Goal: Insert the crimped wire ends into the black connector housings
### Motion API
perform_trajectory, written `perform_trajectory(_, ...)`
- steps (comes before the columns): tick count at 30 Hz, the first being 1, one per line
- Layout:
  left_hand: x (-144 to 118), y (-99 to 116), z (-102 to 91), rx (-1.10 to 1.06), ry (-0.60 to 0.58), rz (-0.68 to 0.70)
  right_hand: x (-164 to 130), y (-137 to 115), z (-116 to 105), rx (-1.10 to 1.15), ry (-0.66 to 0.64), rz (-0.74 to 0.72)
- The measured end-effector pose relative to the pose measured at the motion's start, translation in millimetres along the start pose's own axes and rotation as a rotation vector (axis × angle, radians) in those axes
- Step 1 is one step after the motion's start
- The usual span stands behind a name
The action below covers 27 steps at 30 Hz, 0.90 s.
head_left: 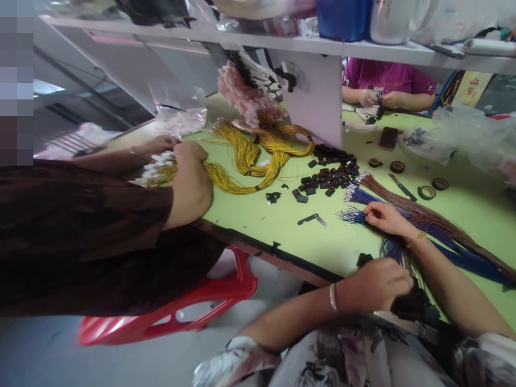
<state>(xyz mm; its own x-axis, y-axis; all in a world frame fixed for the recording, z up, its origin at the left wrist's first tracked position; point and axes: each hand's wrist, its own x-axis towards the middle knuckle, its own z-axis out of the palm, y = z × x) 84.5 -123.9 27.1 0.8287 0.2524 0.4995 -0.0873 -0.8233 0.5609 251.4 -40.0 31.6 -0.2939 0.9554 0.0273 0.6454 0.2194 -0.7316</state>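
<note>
While the left hand is curled closed around a small black connector at the near edge of the green desk, the right hand is laid on the blue wires, fingers pinching their tips. Brown wires are spread just beside them, and black housings are heaped beyond.
</note>
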Motion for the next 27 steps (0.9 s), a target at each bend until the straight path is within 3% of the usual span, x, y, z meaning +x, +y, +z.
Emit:
perform_trajectory(1,1,6,5.2,0.012,-0.110,0.070,0,0,3,-0.037,0.012,-0.007)
perform_trajectory(3,4,14,11.8,-0.007,-0.159,0.091,-1,-1,9,-0.124,0.059,-0.014)
perform_trajectory(7,-2,6,-3.6,-0.119,0.044,-0.045,-4,-4,16,-0.227,0.109,-0.020)
perform_trajectory(9,-13,-15,-28.7,-0.054,0.207,-0.221,-6,-5,17,-0.259,0.120,-0.031)
perform_trajectory(12,-38,-64,-79.5,0.231,0.509,-0.609,-9,-7,18,-0.341,0.157,-0.032)
perform_trajectory(13,-47,-82,-96.2,0.338,0.556,-0.735,-10,-7,18,-0.363,0.175,-0.026)
perform_trajectory(14,-55,-98,-110.9,0.424,0.543,-0.835,-10,-8,18,-0.371,0.190,-0.018)
perform_trajectory(16,-69,-124,-131.7,0.513,0.390,-0.943,-10,-9,19,-0.324,0.210,-0.009)
perform_trajectory(18,-77,-138,-140.2,0.566,0.285,-0.997,-10,-10,19,-0.210,0.219,-0.010)
perform_trajectory(20,-80,-139,-140.2,0.603,0.267,-1.002,-9,-12,18,-0.081,0.226,-0.011)
perform_trajectory(23,-78,-126,-136.0,0.617,0.344,-0.950,-6,-19,15,0.021,0.224,-0.010)
perform_trajectory(27,-67,-100,-133.8,0.429,0.517,-0.896,-3,-29,7,-0.115,0.243,-0.036)
